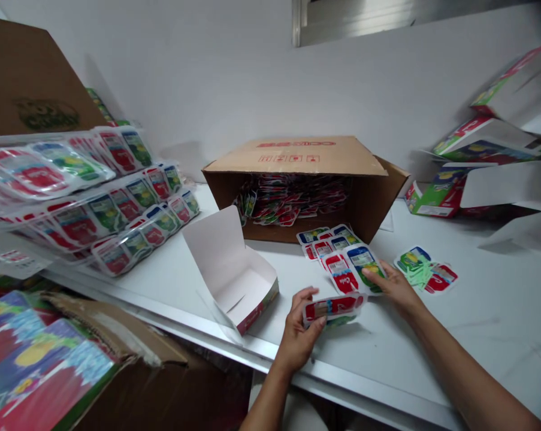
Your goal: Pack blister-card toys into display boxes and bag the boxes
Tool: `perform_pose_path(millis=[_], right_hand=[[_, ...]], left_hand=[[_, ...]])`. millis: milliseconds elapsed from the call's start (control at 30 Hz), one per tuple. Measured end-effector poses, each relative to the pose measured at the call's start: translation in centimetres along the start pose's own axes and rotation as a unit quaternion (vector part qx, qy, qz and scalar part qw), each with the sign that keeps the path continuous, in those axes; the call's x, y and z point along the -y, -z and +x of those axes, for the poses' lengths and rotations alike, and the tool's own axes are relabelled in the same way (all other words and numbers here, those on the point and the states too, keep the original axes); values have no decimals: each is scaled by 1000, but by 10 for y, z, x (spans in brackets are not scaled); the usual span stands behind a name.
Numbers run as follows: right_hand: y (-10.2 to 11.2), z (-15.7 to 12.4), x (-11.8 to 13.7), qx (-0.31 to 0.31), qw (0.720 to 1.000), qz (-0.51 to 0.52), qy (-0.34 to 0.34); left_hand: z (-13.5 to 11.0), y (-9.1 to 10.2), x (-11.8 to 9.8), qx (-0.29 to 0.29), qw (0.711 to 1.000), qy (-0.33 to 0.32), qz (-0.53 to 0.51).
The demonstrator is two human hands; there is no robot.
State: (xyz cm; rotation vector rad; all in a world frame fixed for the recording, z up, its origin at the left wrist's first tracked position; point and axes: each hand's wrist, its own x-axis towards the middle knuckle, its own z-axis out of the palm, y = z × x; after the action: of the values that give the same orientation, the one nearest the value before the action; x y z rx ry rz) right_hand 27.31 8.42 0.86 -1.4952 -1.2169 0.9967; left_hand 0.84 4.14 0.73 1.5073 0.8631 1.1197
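Note:
My left hand (297,335) is closed on a printed plastic packet (335,306), red on top with some green below, slightly blurred and tilted above the white table. My right hand (398,287) grips the edge of another packet (353,269), with a red half and a blue-green half, thumb on its face. Behind that one, several similar packets (322,239) lie overlapped in front of the cardboard carton (306,158). To the left of my hands stands a small open display box (252,272), white inside, its lid raised.
The carton lies open toward me, full of loose packets (292,200). Light green strips (417,275) lie with packets on the right. Clear-wrapped packet rows (103,209) are stacked at left, above an open brown box (153,359). Unfilled display boxes (481,143) pile up at far right.

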Motion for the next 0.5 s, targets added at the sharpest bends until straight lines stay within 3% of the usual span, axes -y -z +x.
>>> perform_pose_path(millis=[67,200,300,500], right_hand=[[-9,-15,7,41,995,84,45],[-30,-38,4,184,975,95,84],[-35,-42,-4,200,969,131,65],[-36,-44,-1,254,953,157,43]], left_hand=[[-1,-1,1,-24,1000,-9,19],[-5,-2,6,-44,999,-22,0],[-6,-3,8,-57,997,-38,-45],[4,-4,6,-91,995,15,-35]])
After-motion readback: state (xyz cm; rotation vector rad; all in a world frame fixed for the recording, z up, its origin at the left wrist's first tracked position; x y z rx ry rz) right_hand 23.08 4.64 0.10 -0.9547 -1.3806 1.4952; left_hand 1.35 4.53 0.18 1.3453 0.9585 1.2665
